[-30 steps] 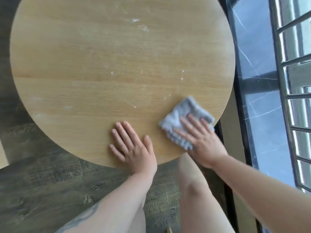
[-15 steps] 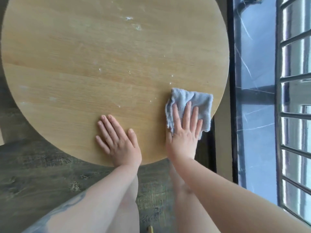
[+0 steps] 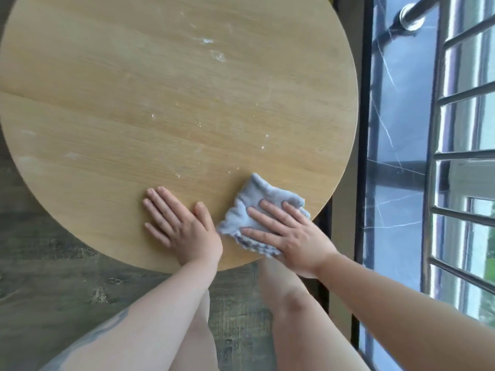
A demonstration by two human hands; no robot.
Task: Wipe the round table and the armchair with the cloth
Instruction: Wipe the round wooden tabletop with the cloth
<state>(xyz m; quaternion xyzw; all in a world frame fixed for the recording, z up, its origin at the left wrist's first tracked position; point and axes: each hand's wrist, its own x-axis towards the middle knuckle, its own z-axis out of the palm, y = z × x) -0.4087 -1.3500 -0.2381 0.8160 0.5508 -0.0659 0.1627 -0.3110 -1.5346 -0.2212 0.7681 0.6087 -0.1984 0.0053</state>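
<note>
Nearest the camera, the person's two bare forearms reached forward over bare knees (image 3: 292,303) and a floor (image 3: 53,285) of dark, weathered-looking wood-grain planks. The left forearm bore a dark tattoo (image 3: 88,341) along its outer side. The left hand (image 3: 182,228) lay flat and open, palm down, on the near edge of the round table (image 3: 134,116), fingers together and pointing away, grasping nothing. Just beside it, the right hand (image 3: 292,234) pressed flat on the cloth (image 3: 257,204), fingers spread over it rather than curled round it; the hand held the cloth down by pressure, not by a clenched grip. The cloth, pale grey-blue and folded into a rough square with a frilled edge, lay on the table's near right part, one corner reaching the table's rim near the wrist. The table top was light, yellowish wood-grain laminate with a faint seam running across it. Small white specks (image 3: 261,148) were scattered beyond the cloth, and larger whitish smears (image 3: 218,56) lay farther off toward the far side; pale dull patches marked the left part. To the right of the table ran a dark vertical frame (image 3: 361,129), then a glossy dark marble sill (image 3: 396,170) with white veins, and beyond it a metal window grille (image 3: 460,156) of horizontal bars, with a round steel fitting (image 3: 408,18) at its far end. The armchair was out of view.
</note>
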